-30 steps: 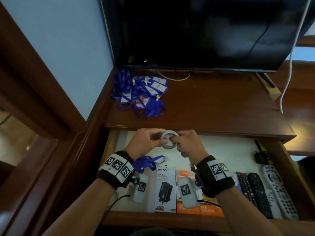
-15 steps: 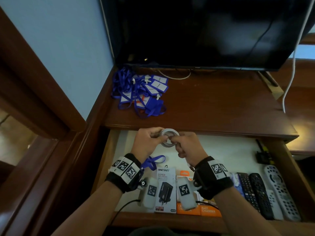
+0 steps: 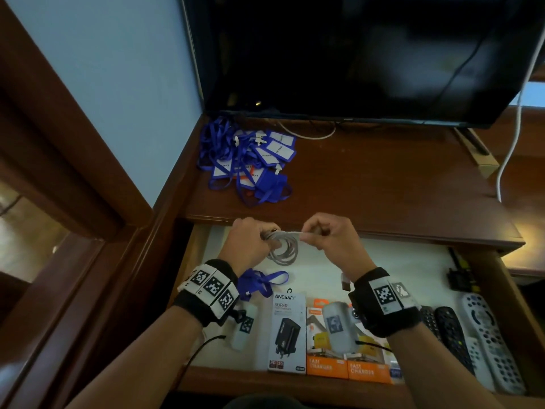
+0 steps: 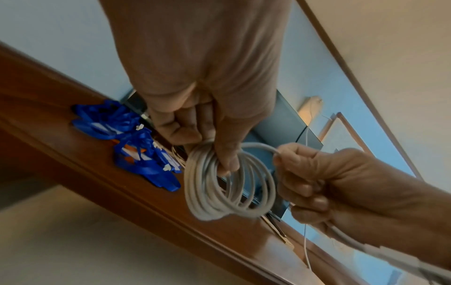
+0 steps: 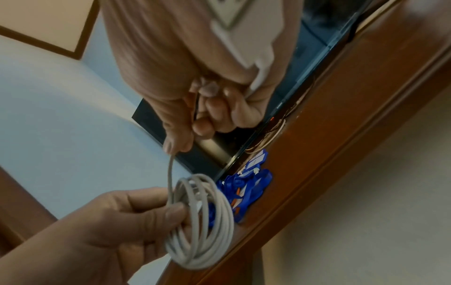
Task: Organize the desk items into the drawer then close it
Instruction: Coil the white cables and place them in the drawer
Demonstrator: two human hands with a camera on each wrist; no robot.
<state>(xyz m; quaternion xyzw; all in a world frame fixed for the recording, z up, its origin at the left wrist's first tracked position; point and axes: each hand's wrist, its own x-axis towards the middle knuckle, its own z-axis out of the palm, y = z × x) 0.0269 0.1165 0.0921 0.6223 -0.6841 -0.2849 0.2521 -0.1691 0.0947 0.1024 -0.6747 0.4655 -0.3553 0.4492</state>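
A coiled white cable (image 3: 283,250) (image 4: 229,185) (image 5: 202,221) hangs over the open drawer (image 3: 398,261), just in front of the desk edge. My left hand (image 3: 250,243) (image 4: 209,135) (image 5: 122,221) pinches the top of the coil between thumb and fingers. My right hand (image 3: 324,237) (image 4: 317,177) (image 5: 202,108) grips the cable's loose end, pulled taut to the right of the coil. A pile of blue lanyards with badge holders (image 3: 250,163) (image 4: 136,146) (image 5: 244,185) lies on the desk top (image 3: 383,187) at the back left.
In the drawer lie a blue lanyard (image 3: 259,281), a black-and-white charger box (image 3: 287,332), orange charger boxes (image 3: 345,361), several remotes (image 3: 472,335) and a small black item (image 3: 460,278). A dark TV (image 3: 354,54) stands at the desk's back; a white cord (image 3: 513,128) hangs at right.
My hands have drawn apart: the right hand pulled the cable's end out to the right, and the coil now hangs loose and wider below the left hand.
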